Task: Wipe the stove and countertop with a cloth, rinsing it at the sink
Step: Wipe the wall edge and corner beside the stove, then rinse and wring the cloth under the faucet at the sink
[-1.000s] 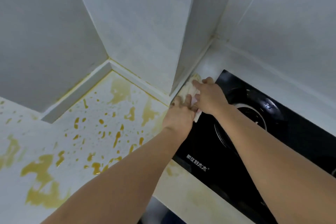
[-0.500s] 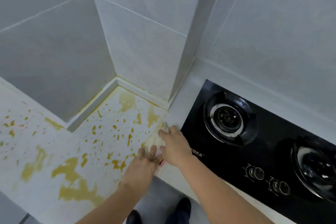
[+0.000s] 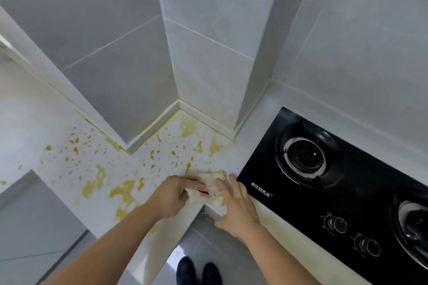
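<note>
A crumpled, yellow-stained white cloth (image 3: 209, 188) lies at the front inner corner of the white countertop (image 3: 162, 152), partly hanging over the edge. My left hand (image 3: 176, 194) grips its left side with curled fingers. My right hand (image 3: 236, 208) presses on its right side with fingers spread flat. The black glass stove (image 3: 347, 194) sits just right of my hands, with one burner (image 3: 303, 156) at the back and a second at the right edge. Yellow splashes (image 3: 125, 192) cover the countertop left of the cloth.
Grey tiled walls and a square pillar (image 3: 208, 53) rise behind the counter. Two stove knobs (image 3: 335, 224) sit near the stove's front edge. The grey floor and my dark shoes (image 3: 199, 272) show below the counter corner. No sink is in view.
Both hands have drawn the cloth back from the wall corner beside the stove along the counter to its front edge. The view has pulled back, showing more of the stove and floor.
</note>
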The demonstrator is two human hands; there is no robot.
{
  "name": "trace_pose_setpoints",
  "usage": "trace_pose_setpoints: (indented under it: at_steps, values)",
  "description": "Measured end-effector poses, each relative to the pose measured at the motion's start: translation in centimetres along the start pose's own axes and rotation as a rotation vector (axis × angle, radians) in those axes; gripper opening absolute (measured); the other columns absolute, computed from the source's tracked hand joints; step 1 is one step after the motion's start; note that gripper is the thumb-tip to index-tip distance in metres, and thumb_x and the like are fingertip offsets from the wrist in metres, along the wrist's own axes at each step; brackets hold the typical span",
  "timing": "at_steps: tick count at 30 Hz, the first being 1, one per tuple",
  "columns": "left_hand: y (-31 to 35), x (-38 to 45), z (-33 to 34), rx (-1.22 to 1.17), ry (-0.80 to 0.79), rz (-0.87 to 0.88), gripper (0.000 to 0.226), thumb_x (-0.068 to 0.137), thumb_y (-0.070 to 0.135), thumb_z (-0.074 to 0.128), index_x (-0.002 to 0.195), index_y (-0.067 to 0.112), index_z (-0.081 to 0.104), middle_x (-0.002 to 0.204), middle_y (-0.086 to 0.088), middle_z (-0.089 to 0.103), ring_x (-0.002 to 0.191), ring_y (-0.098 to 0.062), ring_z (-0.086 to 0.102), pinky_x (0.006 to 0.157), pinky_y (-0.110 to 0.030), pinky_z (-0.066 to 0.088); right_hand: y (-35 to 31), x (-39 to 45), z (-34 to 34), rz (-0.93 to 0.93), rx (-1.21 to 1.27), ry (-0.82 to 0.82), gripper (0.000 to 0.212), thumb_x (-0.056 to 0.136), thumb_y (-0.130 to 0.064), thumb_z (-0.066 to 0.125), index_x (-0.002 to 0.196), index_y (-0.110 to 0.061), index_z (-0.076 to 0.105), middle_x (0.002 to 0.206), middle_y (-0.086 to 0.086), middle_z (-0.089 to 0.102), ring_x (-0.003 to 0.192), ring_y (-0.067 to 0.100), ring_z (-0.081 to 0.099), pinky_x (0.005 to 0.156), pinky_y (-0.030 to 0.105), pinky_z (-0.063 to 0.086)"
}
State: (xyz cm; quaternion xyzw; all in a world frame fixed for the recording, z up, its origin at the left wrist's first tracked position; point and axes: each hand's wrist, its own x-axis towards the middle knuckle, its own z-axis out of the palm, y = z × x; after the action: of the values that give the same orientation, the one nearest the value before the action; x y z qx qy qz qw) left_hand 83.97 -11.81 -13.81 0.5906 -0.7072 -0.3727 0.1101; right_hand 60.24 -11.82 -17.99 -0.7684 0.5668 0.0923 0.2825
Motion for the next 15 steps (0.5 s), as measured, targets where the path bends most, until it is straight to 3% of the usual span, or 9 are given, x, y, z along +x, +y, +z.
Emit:
trace_pose_setpoints:
  at_steps: [4, 7, 10, 12, 15]
  values:
    - [5.1, 0.4, -4.5, -0.071, 0.045, -0.064, 0.052, 0.088, -0.003, 0.056, 0.121, 0.032, 0.075, 0.121, 0.011, 0.072, 0.110, -0.009, 0.066, 0.097, -0.028, 0.052, -0.4, 1.2, -3.1, -0.172, 0.139, 0.256, 0.076, 0.081, -0.054, 0.073, 0.147, -0.028, 0.045, 0.165, -0.002, 0.015, 0.148, 0.020, 0.021, 0.117, 0.037, 0.036]
    - [8.7, 1.1, -9.0, -0.180, 0.012, -0.086, 0.039, 0.089, 0.012, 0.057, 0.117, 0.030, 0.076, 0.112, 0.011, 0.075, 0.105, -0.009, 0.067, 0.093, -0.033, 0.054, -0.8, 1.4, -7.2, -0.206, 0.367, 0.371, 0.058, 0.080, -0.045, 0.079, 0.130, -0.021, 0.060, 0.143, -0.009, 0.050, 0.128, 0.011, 0.049, 0.103, 0.031, 0.046]
    - [10.8, -1.5, -12.2, -0.549, 0.100, -0.193, 0.032, 0.087, 0.012, 0.055, 0.106, 0.024, 0.079, 0.104, -0.001, 0.077, 0.094, -0.017, 0.070, 0.079, -0.032, 0.054, -1.7, 0.1, -11.8, -0.173, 0.863, 0.155, 0.044, 0.081, -0.021, 0.088, 0.120, -0.025, 0.069, 0.110, -0.012, 0.076, 0.103, 0.005, 0.070, 0.087, 0.024, 0.052]
    - [10.7, -3.6, -13.5, -0.745, 0.188, -0.272, 0.034, 0.092, 0.003, 0.052, 0.105, 0.018, 0.080, 0.102, -0.009, 0.077, 0.085, -0.019, 0.067, 0.071, -0.030, 0.051, -3.4, 0.3, -14.1, -0.207, 0.975, -0.017, 0.045, 0.080, -0.012, 0.087, 0.121, -0.025, 0.073, 0.109, -0.007, 0.078, 0.105, 0.009, 0.072, 0.091, 0.027, 0.054]
    - [9.6, -5.2, -13.8, -0.999, 0.332, -0.404, 0.035, 0.092, 0.003, 0.051, 0.107, 0.014, 0.080, 0.094, -0.007, 0.075, 0.081, -0.020, 0.065, 0.073, -0.034, 0.054, -5.6, 1.2, -15.9, -0.214, 1.117, -0.140, 0.053, 0.076, -0.016, 0.088, 0.126, -0.020, 0.072, 0.118, 0.004, 0.076, 0.114, 0.020, 0.071, 0.103, 0.040, 0.054]
